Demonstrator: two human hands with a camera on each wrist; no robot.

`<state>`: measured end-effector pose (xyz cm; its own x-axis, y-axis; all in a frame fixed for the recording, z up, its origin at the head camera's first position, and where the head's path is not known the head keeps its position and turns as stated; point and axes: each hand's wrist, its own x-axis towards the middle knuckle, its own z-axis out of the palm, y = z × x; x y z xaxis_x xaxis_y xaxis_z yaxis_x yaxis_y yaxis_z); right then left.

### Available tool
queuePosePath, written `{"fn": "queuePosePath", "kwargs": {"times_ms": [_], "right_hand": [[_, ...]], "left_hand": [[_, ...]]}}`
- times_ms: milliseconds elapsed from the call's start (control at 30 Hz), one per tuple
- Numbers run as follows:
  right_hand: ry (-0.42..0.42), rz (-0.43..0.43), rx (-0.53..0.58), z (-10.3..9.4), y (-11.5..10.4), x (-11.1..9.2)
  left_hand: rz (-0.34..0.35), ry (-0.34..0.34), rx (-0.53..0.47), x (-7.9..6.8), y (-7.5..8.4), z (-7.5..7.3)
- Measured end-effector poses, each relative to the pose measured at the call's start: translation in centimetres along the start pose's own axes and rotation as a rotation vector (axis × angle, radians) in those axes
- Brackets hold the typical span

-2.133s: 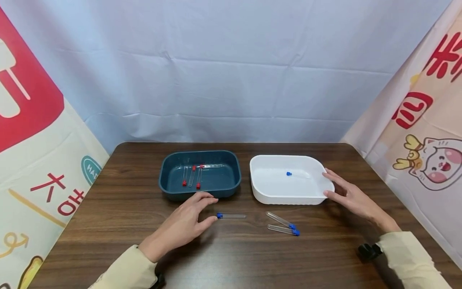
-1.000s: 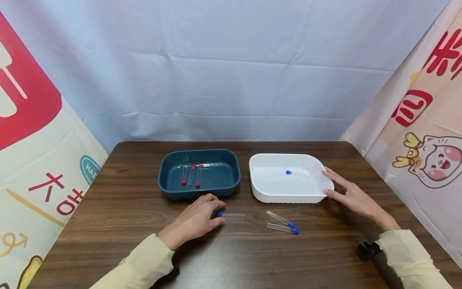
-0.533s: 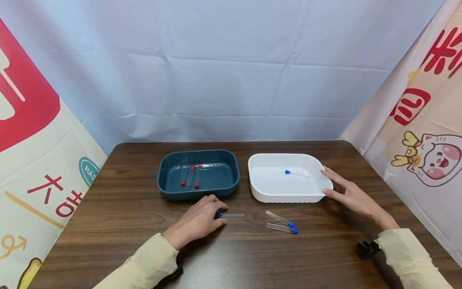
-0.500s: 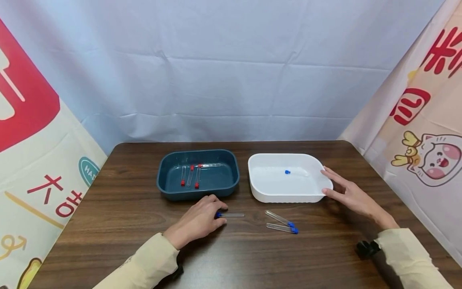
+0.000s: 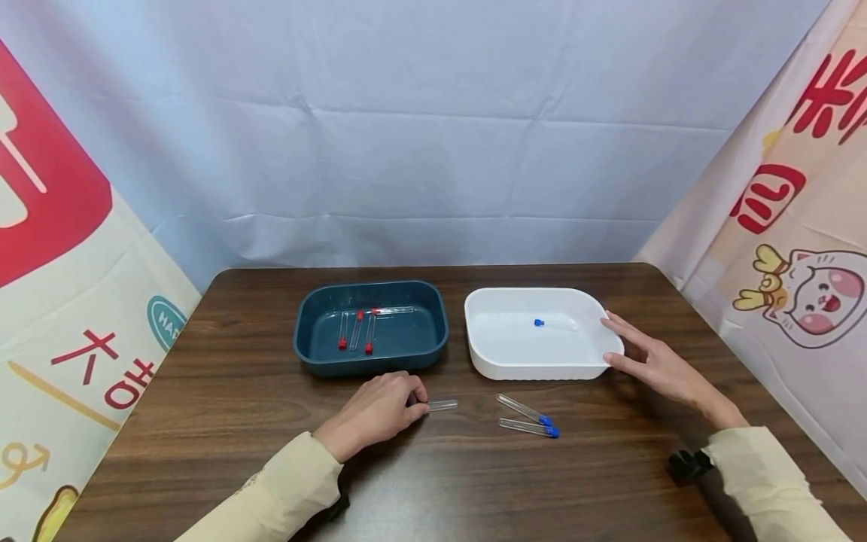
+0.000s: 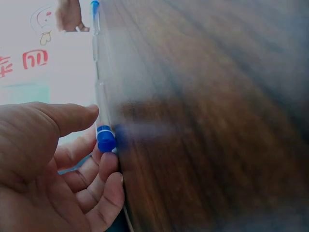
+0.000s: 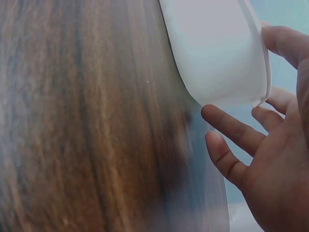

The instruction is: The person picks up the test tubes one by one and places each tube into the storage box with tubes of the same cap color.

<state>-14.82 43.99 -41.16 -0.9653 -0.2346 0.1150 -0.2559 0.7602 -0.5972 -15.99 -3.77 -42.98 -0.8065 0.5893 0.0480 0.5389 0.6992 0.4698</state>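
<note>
- I see a clear, blue-capped tube (image 5: 443,405) nearly level, its cap end to the left.
- I see a white tray (image 5: 528,372), open-topped, standing flat beyond it to the right.

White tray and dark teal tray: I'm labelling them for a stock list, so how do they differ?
The white tray holds one blue-capped test tube, while the dark teal tray holds four red-capped test tubes. The right hand touches the white tray's right end; no hand holds the dark teal tray. Both are shallow, open, round-cornered trays standing on the wooden table.
</note>
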Motion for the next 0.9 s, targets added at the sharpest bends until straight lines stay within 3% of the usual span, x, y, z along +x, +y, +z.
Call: {"fn": "queuePosePath", "kwargs": {"times_ms": [533, 900], "right_hand": [[-0.002, -0.006, 0.001, 0.1, 0.0, 0.1], [-0.011, 0.008, 0.009, 0.0, -0.2, 0.1]], "left_hand": [[0.012, -0.023, -0.013, -0.6, 0.8, 0.1], [-0.068, 0.012, 0.037, -1.2, 2.3, 0.5]]}}
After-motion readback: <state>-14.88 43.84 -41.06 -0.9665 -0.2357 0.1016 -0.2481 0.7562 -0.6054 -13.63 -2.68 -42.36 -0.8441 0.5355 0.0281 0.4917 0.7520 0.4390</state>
